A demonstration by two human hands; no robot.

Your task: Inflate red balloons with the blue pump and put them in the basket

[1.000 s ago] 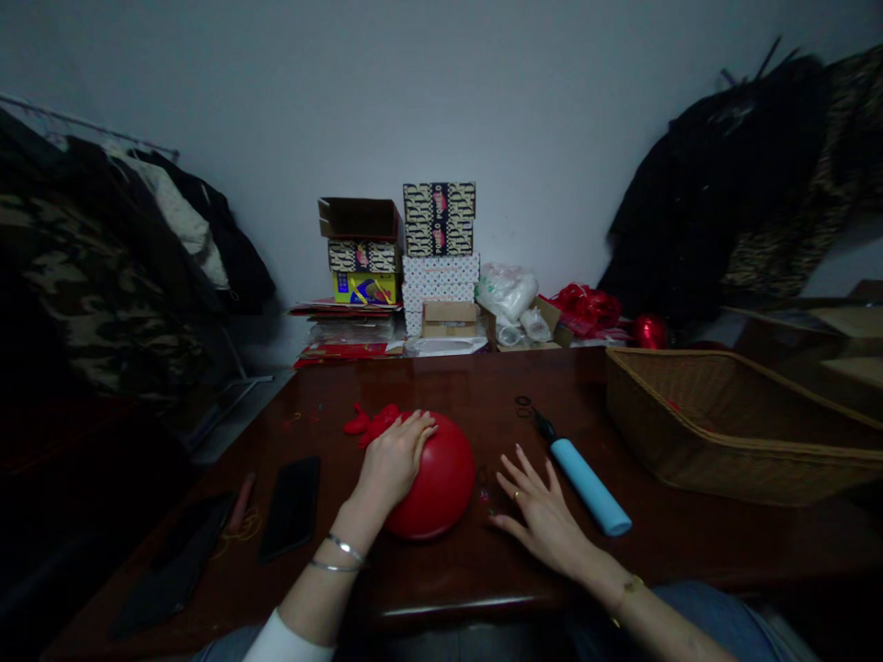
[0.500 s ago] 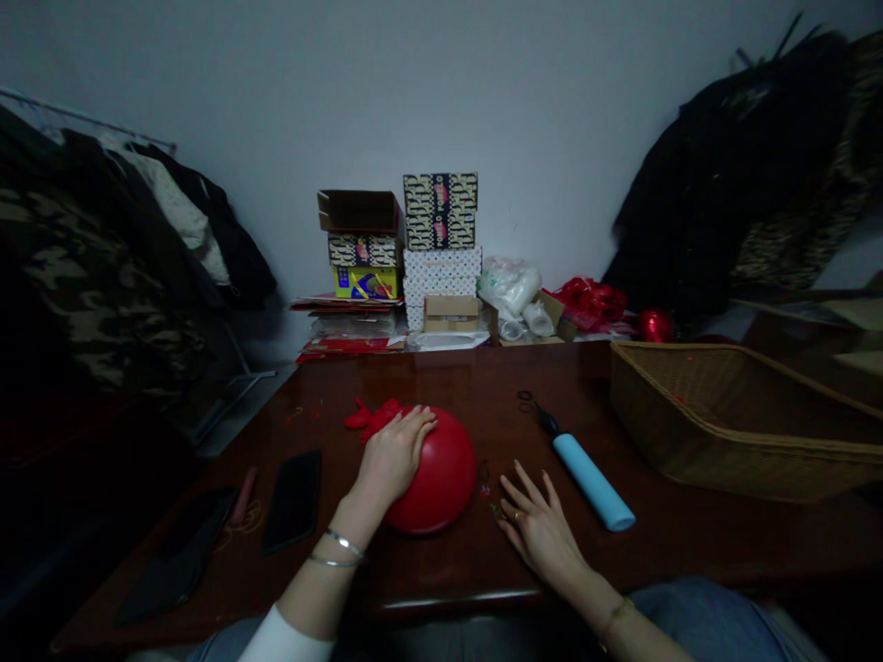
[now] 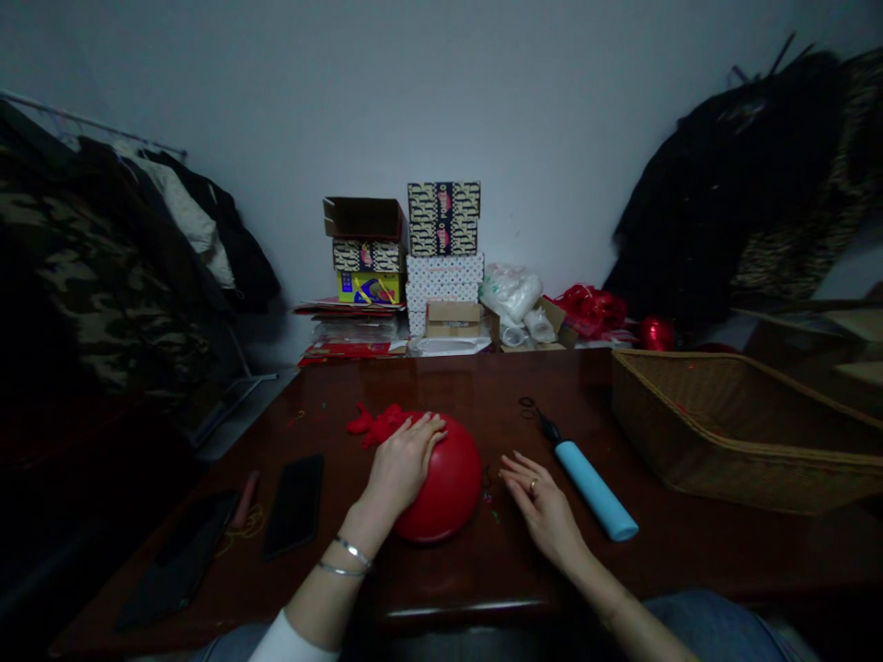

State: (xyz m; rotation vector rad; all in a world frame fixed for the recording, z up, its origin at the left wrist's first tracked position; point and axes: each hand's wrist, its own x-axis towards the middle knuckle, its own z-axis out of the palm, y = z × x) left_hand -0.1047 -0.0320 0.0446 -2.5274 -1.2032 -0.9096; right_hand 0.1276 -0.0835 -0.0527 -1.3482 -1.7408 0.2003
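Observation:
An inflated red balloon [image 3: 452, 478] lies on the brown table. My left hand [image 3: 407, 460] lies over its upper left side, fingers stretched along the surface and not wrapped round it. Several limp red balloons [image 3: 378, 424] sit just beyond that hand, partly hidden. My right hand [image 3: 544, 506] hovers over or lightly touches the table right of the balloon, empty, with its fingers extended. Small coloured bits [image 3: 488, 497] lie between the balloon and this hand. Further right is a light-blue hand pump [image 3: 594, 489] with a black nozzle; small black rings [image 3: 527, 403] lie by its tip.
A wicker basket [image 3: 717, 441] stands on the right of the table [image 3: 469, 579]. At left are a black phone [image 3: 295, 506], a dark tablet-like slab [image 3: 176, 556] and a pinkish stick [image 3: 245, 499] with rubber bands. Stacked boxes [image 3: 445, 276] stand behind the table.
My right hand has drawn its spread fingers closer together and turned slightly, uncovering the small bits. My left hand stays on the balloon. The view has tilted up a little.

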